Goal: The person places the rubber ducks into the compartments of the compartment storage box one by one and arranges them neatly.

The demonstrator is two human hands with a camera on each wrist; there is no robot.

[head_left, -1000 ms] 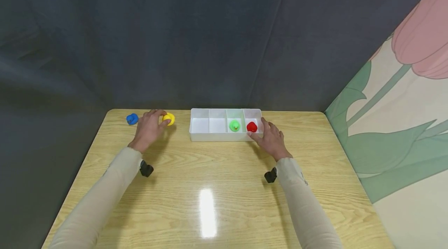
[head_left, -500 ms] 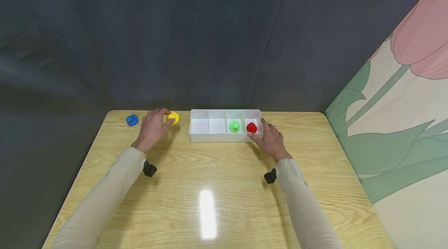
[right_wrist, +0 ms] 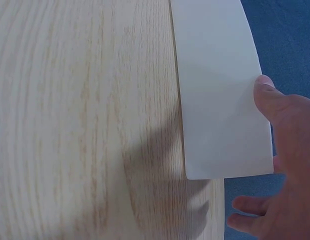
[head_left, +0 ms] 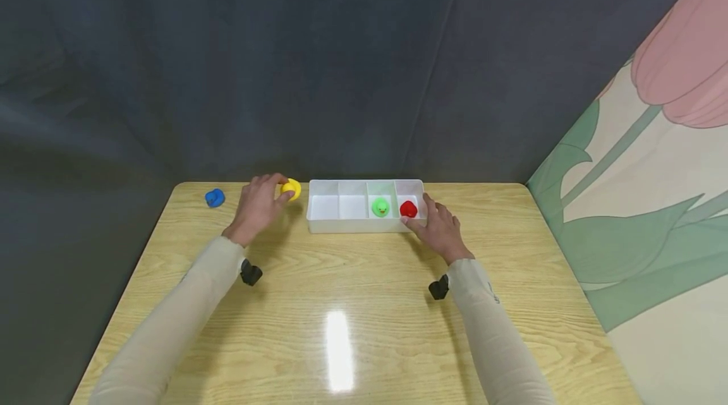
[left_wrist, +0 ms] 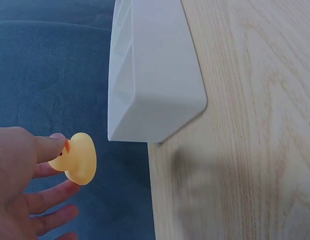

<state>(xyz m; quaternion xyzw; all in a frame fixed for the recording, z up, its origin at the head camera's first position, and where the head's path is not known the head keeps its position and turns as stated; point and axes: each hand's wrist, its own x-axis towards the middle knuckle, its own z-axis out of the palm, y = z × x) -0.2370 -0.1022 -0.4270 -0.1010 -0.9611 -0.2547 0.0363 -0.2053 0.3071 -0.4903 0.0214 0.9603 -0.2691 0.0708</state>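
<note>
Tray [head_left: 351, 227] seems steadied because your right hand [head_left: 438, 228] grips its right end; your left hand [head_left: 257, 208] pinches the yellow duck [left_wrist: 81, 159] by its head, just left of the tray, apparently keeping the body free. Its two rightmost compartments separate the green duck [head_left: 380, 206] and red toy [head_left: 408, 208]; the blue toy [head_left: 214, 197] lies well left of it.

We identify a left sleeve [head_left: 176, 316] and a right sleeve [head_left: 495, 335], both long, beige and lightly creased. At the inner side of the left cuff [head_left: 227, 256] we locate a compact, angular black block [head_left: 251, 273]; a similar dark module [head_left: 438, 287] sits at the right cuff [head_left: 463, 271]. We note a small grey marking [head_left: 493, 293] on the right sleeve's outer side. The left hand [head_left: 258, 206] and right hand [head_left: 439, 231] are bare.
</note>
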